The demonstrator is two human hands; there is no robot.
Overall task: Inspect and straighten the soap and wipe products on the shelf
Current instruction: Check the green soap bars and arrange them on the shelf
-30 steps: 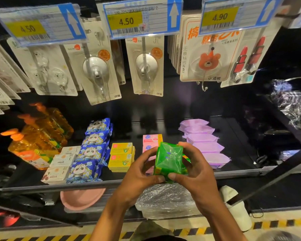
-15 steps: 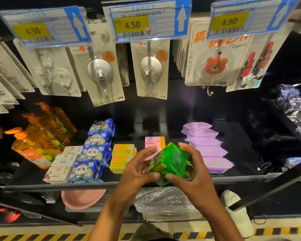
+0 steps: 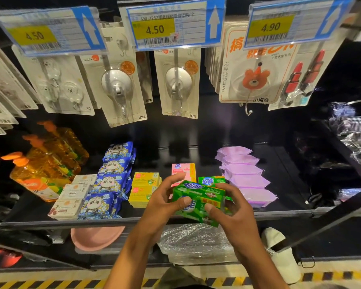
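Over the front lip of the shelf point(image 3: 71, 223), a green soap pack point(image 3: 200, 195) is held clear of the row by both hands, printed face up and a little tilted. It sits above the gap between the pink soap box point(image 3: 182, 168) and the purple wipe packs point(image 3: 244, 174).

A second green pack point(image 3: 212, 180) lies on the shelf just behind it, and that looks like the slot to fill. To do this step well, I would check the wrap for tears while the label is readable. Then level the pack and lower it square in front of its twin, with the long edge parallel to the shelf lip. It should go straight down so it nudges neither the pink box nor the wipes.

The left hand point(image 3: 163, 201) grips the pack's left end, thumb pressed on the near face and fingers point(image 3: 173, 178) curled over the far side. The right hand point(image 3: 236, 213) clasps the right end the same way. Both are half closed around the pack, neither one flat or slack.
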